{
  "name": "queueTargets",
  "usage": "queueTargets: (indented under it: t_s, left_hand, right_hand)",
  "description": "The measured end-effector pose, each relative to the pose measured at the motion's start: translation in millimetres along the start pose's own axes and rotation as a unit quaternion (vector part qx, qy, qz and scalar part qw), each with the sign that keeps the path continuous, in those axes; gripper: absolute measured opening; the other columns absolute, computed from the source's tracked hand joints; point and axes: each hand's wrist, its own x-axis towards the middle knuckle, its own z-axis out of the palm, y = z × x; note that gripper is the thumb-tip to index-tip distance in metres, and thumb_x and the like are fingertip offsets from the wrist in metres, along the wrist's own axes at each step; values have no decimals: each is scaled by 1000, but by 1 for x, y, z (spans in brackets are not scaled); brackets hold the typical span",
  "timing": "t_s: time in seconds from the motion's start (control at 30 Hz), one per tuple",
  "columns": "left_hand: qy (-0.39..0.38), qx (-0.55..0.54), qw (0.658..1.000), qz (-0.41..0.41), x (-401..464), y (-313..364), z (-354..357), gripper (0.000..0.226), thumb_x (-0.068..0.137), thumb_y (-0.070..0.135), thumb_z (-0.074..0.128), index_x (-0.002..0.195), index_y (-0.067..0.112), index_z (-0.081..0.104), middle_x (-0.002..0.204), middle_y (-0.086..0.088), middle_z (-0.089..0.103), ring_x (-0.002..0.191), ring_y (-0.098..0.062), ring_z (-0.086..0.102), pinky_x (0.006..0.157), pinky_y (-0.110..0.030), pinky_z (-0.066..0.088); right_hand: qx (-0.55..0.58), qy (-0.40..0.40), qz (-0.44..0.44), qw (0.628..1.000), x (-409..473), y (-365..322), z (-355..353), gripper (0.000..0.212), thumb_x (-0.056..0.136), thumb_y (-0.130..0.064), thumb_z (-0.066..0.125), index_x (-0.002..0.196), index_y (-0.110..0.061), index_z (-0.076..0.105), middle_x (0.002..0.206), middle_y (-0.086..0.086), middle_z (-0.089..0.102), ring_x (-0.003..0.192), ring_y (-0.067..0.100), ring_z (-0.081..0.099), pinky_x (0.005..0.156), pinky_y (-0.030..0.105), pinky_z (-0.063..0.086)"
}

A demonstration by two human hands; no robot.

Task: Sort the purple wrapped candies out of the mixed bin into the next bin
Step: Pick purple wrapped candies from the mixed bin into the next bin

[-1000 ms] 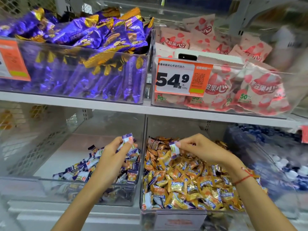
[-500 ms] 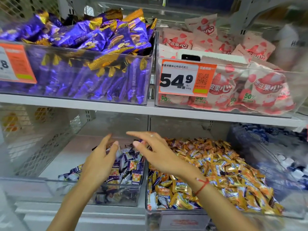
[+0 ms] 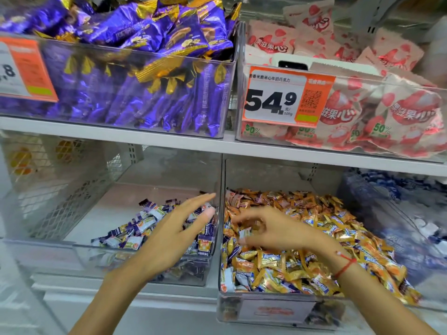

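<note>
Our right hand (image 3: 271,232), fingers loosely curled and apparently holding nothing, hovered over the mixed bin (image 3: 278,308); a purple-ended candy (image 3: 244,234) lay at its fingertips, toward nine o'clock. Our left hand (image 3: 174,235), spread flat and empty, hung over the purple candies (image 3: 135,232) in the next bin (image 3: 145,276).

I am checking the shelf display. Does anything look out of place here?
Yes. A white phone lies on the pink packets in the upper right bin, behind the price tag. It is not merchandise.

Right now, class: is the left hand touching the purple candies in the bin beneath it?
Cannot tell. In the head view the left hand, fingers straight, overlaps the purple candies, and this single angle shows neither contact nor a gap.
</note>
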Motion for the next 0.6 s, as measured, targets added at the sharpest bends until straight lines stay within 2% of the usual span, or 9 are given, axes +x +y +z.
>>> queueTargets:
  t_s: [0.03,0.07,0.17,0.23,0.33,0.37,0.43,0.5,0.6]
  left_hand:
    - [-15,-31,999,6,0,3,4,46,88,70,41,132,61,40,142,39,34,132,16,30,110,-24,26]
    - [-24,-41,999,13,0,5,8,50,83,76,41,132,66,36,142,42,31,132,18,27,110,-24,24]
    - [-25,-58,998,16,2,5,10,57,75,80,47,130,66,38,140,42,34,128,18,34,107,-25,28]
    - [-17,-79,997,9,1,6,9,52,78,74,52,128,63,43,137,40,39,119,19,43,101,-23,33]
    - [9,-90,996,17,0,16,14,47,82,64,49,129,60,43,133,41,40,116,25,39,97,-13,30]
    - [27,-108,994,22,0,20,16,49,81,62,47,130,56,44,133,40,41,119,24,37,97,-11,30]
    - [81,-148,985,36,2,28,20,46,82,55,49,127,47,52,128,34,53,119,16,45,98,-13,36]
    - [146,-177,972,49,4,35,22,29,86,39,58,115,39,63,110,29,66,105,9,59,87,-11,45]
    - [220,-201,954,21,6,34,18,17,88,22,65,98,35,68,88,21,72,85,3,67,71,-12,51]
  right_hand:
    - [-36,-38,-7,999,-4,0,3,39,89,-29,67,127,-22,62,129,-13,58,115,0,54,100,21,42]
    - [-65,-36,-14,997,-8,3,5,35,90,-30,67,123,-22,66,127,-13,61,113,-1,54,98,20,42]
    - [-91,44,-10,995,-21,5,-1,21,92,-30,64,109,-24,73,100,-20,71,88,-4,63,82,18,47]
    - [-15,120,2,993,-26,4,-6,18,94,-27,60,105,-22,73,77,-29,68,74,-7,64,76,16,50]
    - [183,250,20,951,-29,-14,-7,12,93,-28,61,99,-26,71,81,-13,74,78,-1,68,75,18,53]
    - [248,257,21,934,-28,-26,-6,12,91,-28,63,99,-25,71,85,-9,75,80,1,69,74,15,52]
    - [357,250,0,900,-23,-48,4,14,89,-25,66,100,-22,74,91,-8,75,86,-1,68,71,8,49]
    - [421,247,-14,873,-12,-64,13,14,87,-22,68,99,-22,75,93,-8,75,84,-3,67,70,7,47]
    - [443,216,-4,870,8,-63,13,17,92,-24,62,106,-25,72,89,-8,73,76,1,64,70,15,51]
